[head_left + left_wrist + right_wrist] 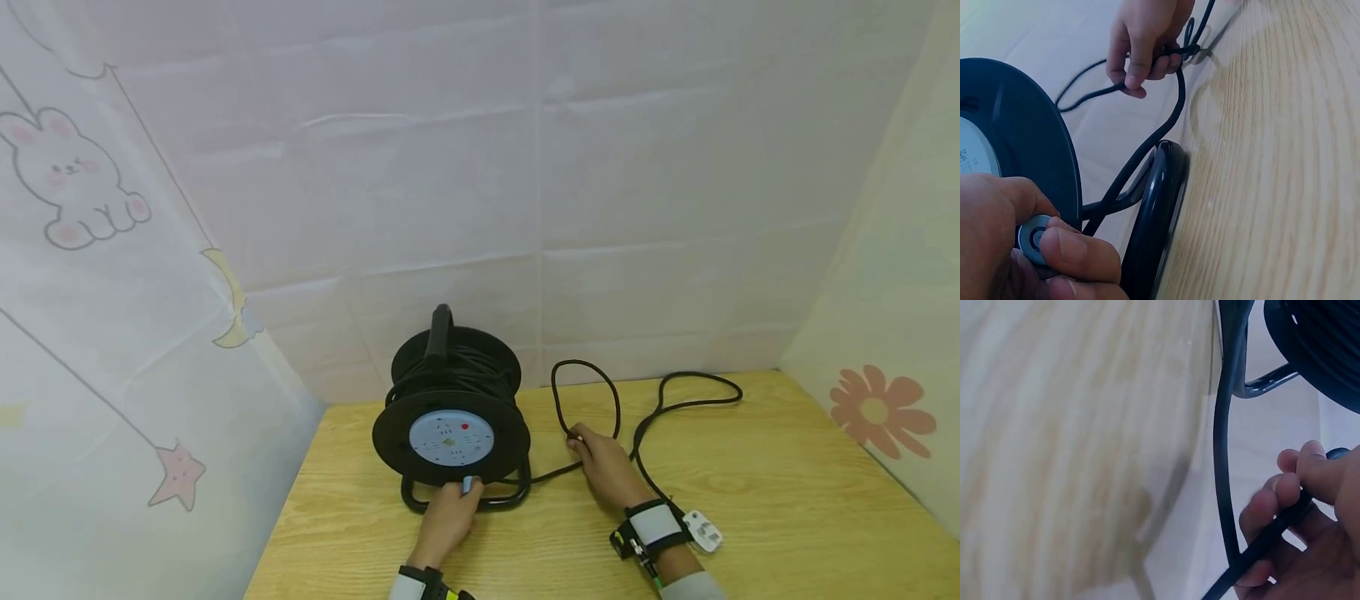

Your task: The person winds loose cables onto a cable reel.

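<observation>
A black cable reel (386,433) with a pale blue socket face stands upright on the table, its carrying handle (438,337) on top. At the lower rim of the disc, my left hand (447,517) grips the reel's small grey-blue winding knob (1036,239). To the right of the reel, my right hand (606,471) holds the black cable (1266,540) with fingers curled round it. From that hand the cable rises in a loop behind, while another stretch runs low to the reel's foot frame (510,502). Cable wound on the drum shows behind the disc.
A white plug (703,531) lies on the table beside the right wrist, at the cable's end. More cable curves over the wooden table (795,500) at the right. A pale wall sheet (675,250) rises behind the table, with printed sheets at both sides.
</observation>
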Motion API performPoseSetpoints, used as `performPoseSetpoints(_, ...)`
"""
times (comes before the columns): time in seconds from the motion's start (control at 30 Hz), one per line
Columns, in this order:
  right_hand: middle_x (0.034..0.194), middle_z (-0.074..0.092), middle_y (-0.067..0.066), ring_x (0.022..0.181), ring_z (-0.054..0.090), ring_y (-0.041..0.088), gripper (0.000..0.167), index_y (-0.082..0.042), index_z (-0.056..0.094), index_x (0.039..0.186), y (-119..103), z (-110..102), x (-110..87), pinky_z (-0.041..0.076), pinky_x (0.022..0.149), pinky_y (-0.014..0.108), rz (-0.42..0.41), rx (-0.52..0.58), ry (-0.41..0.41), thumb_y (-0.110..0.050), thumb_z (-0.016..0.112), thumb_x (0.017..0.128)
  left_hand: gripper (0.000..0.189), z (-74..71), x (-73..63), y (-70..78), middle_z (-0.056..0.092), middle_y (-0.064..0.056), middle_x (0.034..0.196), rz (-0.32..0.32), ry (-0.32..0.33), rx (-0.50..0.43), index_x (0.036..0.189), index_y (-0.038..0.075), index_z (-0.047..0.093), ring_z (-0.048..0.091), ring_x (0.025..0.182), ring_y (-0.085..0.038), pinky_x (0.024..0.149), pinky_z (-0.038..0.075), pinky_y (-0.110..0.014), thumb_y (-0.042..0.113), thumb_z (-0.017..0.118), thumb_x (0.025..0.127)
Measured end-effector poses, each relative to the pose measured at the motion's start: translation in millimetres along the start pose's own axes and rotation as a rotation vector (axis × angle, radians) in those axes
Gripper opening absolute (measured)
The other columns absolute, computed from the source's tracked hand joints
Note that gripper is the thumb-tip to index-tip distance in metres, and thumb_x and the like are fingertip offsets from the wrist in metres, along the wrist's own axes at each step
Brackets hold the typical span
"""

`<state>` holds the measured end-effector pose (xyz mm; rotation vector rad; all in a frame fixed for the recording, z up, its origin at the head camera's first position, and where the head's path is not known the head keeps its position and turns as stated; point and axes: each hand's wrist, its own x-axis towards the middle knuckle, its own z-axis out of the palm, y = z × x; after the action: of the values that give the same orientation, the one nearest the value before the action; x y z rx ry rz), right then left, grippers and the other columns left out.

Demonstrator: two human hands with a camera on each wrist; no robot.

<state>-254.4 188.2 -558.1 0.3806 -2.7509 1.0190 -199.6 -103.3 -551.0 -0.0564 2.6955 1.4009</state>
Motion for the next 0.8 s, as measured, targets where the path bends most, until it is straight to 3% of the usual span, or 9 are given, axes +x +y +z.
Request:
performPoseSetpoints(0.13,0.095,0.076,0.010,0.067,0.054,0.007,0.012,-0.006,0.067,0.116,-2.8,-3.1,-1.7,0.044,0.062,0.025,-0.019,0.007,0.020,-0.009,0.058,0.109,0.050,-0.7,0.6,-1.0,0.050,0.008,0.049,-0.004,-0.002,0.007,0.061,0.020,0.049,0.047,0.047,-0.012,0.051,0.037,-0.030,0.042,0.053,0.106)
performPoseSetpoints(0.33,0.112,0.078,0.015,0.075,0.061,0.011,0.015,-0.005,0.065,0.115,-3.8,-5.7,-2.5,0.048,0.066,0.026,-0.009,0.025,0.018,-0.003,0.050,0.111,0.051,-3.1,-0.8,1.4,0.051,0.007,0.049,-0.002,-0.005,0.006,0.061,0.019,0.050,0.049,0.047,-0.013,0.052,0.038,-0.031,0.042,0.053,0.106)
performPoseSetpoints(0.47,0.111,0.077,0.016,0.071,0.055,0.008,0.015,-0.004,0.062,0.116,-2.8,-6.7,-4.8,0.046,0.065,0.025,-0.005,0.054,0.018,-0.003,0.047,0.112,0.052,-3.6,-1.0,1.5,0.051,0.008,0.049,-0.004,-0.004,0.005,0.060,0.020,0.049,0.049,0.047,-0.012,0.053,0.038,-0.031,0.042,0.052,0.107)
performPoseSetpoints(0.6,0.091,0.069,0.009,0.064,0.045,0.005,0.015,-0.004,0.060,0.114,-2.0,-7.3,-7.1,0.040,0.061,0.024,0.013,0.094,-0.003,-0.009,0.046,0.114,0.051,-3.7,-1.1,0.4,0.051,0.008,0.049,-0.006,-0.001,0.006,0.061,0.020,0.049,0.049,0.047,-0.012,0.052,0.038,-0.031,0.042,0.053,0.107)
performPoseSetpoints(0.7,0.073,0.049,-0.002,0.057,0.035,0.004,0.017,-0.009,0.059,0.107,-1.1,-7.4,-7.5,0.033,0.055,0.023,0.032,0.097,-0.020,-0.021,0.050,0.114,0.052,-4.6,-1.8,1.3,0.050,0.008,0.049,-0.002,0.004,0.003,0.061,0.019,0.051,0.049,0.047,-0.012,0.053,0.038,-0.031,0.042,0.053,0.107)
performPoseSetpoints(0.8,0.068,0.037,-0.008,0.055,0.031,0.002,0.020,-0.013,0.058,0.098,0.8,-7.2,-7.1,0.030,0.053,0.022,0.011,0.075,-0.002,-0.027,0.056,0.112,0.051,-5.7,-2.6,2.0,0.050,0.008,0.049,-0.002,0.011,0.001,0.062,0.018,0.052,0.050,0.047,-0.012,0.053,0.039,-0.031,0.042,0.053,0.107)
